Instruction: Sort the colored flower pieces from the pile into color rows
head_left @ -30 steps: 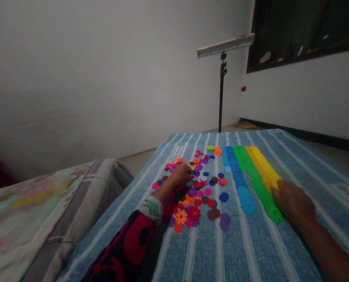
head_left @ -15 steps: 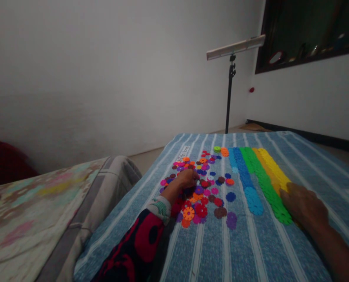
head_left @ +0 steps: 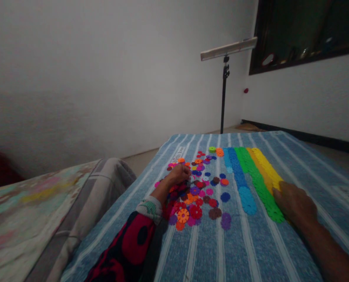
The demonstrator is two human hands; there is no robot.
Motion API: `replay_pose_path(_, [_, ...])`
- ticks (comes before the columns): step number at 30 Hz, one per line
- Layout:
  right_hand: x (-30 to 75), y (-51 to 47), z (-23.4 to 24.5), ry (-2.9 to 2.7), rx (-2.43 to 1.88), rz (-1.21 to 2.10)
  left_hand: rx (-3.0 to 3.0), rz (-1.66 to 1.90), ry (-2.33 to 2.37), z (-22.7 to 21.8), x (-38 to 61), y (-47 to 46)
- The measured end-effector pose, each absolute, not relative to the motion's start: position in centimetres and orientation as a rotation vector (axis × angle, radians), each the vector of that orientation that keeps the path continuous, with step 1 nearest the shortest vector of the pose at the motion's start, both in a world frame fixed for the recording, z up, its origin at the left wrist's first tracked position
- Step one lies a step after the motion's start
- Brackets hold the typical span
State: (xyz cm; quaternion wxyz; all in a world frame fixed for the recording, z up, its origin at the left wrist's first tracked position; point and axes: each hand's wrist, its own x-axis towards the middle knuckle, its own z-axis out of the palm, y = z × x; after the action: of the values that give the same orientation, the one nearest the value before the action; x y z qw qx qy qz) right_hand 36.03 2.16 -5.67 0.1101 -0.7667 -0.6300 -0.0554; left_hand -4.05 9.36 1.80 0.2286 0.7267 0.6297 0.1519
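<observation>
My left hand (head_left: 179, 174) reaches over a scattered spread of notched plastic discs (head_left: 195, 212) in red, orange, purple, pink, blue and brown. Its fingers are curled together among the discs at the far side; what they hold, if anything, is too small to make out. My right hand (head_left: 295, 200) rests at the near end of a yellow row of overlapping discs (head_left: 264, 164), its fingers bent and partly hidden. Beside that row run an orange-yellow row (head_left: 259, 169), a green row (head_left: 261, 184) and a blue row (head_left: 239, 168), with light blue discs (head_left: 248, 200) at the near end.
A blue cloth with white stripes (head_left: 206, 250) covers the surface under the discs. Small lime green (head_left: 212, 149) and orange (head_left: 219, 152) stacks sit at the back. To the left lies a floral cloth (head_left: 39, 203). A lamp on a black stand (head_left: 223, 94) rises behind, near the wall.
The camera view has turned slightly right, so everything sits a little further left. My left hand has shifted slightly left and away over the discs. My right hand stays by the yellow row.
</observation>
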Motion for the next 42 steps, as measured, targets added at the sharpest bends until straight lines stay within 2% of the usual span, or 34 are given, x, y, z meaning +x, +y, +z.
replay_pose_path(5, [35.8,2.3,-5.5,-1.843,-2.278,-0.196,1.856,0.679,1.636,1.2,0.6,10.7])
replay_pose_path(14, [35.7,2.7,-5.1,-1.852,-2.28,-0.187,1.868,0.731,1.669,-1.2,9.8,13.4])
replay_pose_path(42, [35.5,2.6,-5.0,-1.85,-2.261,-0.203,2.098,0.631,1.754,-1.9,12.8,14.7])
